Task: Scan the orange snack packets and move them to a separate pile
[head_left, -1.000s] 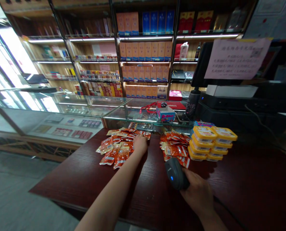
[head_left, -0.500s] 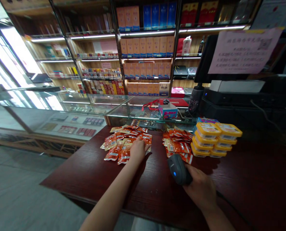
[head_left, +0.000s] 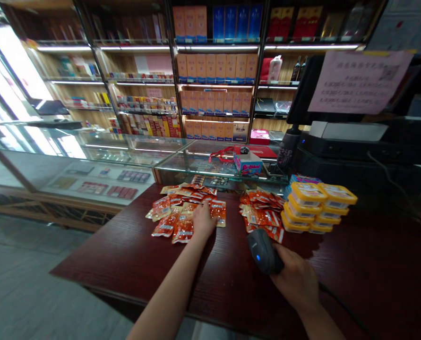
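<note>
My left hand [head_left: 203,222] rests on the left pile of orange-red snack packets [head_left: 166,224], its fingers laid over them and the thumb spread to the side. One packet [head_left: 219,212] lies flat beside the thumb; what is under the palm is hidden. My right hand [head_left: 297,276] is wrapped round the handle of a dark barcode scanner [head_left: 262,250], whose blue light is lit. The scanner's head points toward a second pile of the same packets [head_left: 263,215]. Beside that pile stand stacked tubs with yellow lids [head_left: 307,193].
A dark red wooden counter [head_left: 125,264] bears the goods. Behind it are a glass display case [head_left: 175,163], an open colourful box [head_left: 249,165] and a monitor with a pink paper sign [head_left: 359,82]. The scanner's cable [head_left: 341,302] runs off to the lower right.
My left hand has shifted slightly right and its fingers have spread, and the packet beside its thumb shows more fully. My right hand and the scanner hold nearly still.
</note>
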A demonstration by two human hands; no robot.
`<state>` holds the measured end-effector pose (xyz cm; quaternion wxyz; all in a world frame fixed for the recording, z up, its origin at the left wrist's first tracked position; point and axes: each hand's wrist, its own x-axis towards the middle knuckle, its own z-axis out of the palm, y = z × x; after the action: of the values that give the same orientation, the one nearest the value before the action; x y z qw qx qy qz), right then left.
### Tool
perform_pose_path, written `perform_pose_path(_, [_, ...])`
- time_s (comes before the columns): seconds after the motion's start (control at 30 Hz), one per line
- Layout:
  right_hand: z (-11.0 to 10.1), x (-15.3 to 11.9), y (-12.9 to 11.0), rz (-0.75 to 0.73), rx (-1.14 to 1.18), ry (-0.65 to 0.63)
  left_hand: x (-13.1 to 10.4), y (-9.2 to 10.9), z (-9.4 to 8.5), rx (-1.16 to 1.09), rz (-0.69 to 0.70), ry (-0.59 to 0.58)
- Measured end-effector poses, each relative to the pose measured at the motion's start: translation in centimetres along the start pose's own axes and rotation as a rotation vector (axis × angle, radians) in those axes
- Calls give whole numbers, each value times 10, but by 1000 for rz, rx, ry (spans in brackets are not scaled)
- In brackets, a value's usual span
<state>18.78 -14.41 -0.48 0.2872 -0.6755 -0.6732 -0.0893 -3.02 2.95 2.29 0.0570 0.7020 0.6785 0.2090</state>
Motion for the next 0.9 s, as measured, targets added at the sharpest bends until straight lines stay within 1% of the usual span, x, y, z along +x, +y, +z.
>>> perform_pose_path(0.17, [3,-1,0,-11,5,0,3,-5,2,-96,-12,-4])
perform_pose_path(0.27, [1,0,-2,-19,20,-34,4,-10,4,-230,35,28])
perform_pose_path(0.33, [-3,2,-6,-9,41,-71,3,-14,5,-384,67,77])
perform_pose_path(0.43, [-9,6,-14,80,114,-125,1,-19,9,-744,78,130])
perform_pose_path(0.47, [-12,7,-18,121,173,-134,1,-20,10,-868,74,133])
perform_pose_path(0.53, [-16,12,-27,181,365,-142,0,-20,13,-1067,58,126])
perform_pose_path(0.63, [-24,20,-42,196,701,-186,-1,-19,15,-1241,36,114])
perform_pose_path(0.7, [-30,24,-51,189,801,-243,-2,-17,14,-1281,45,117])
perform_pose_path(0.77, [-34,26,-56,192,804,-271,-4,-15,11,-1258,68,134])
perform_pose_path(0.9, [-35,25,-56,238,761,-271,-7,-13,5,-1069,92,189])
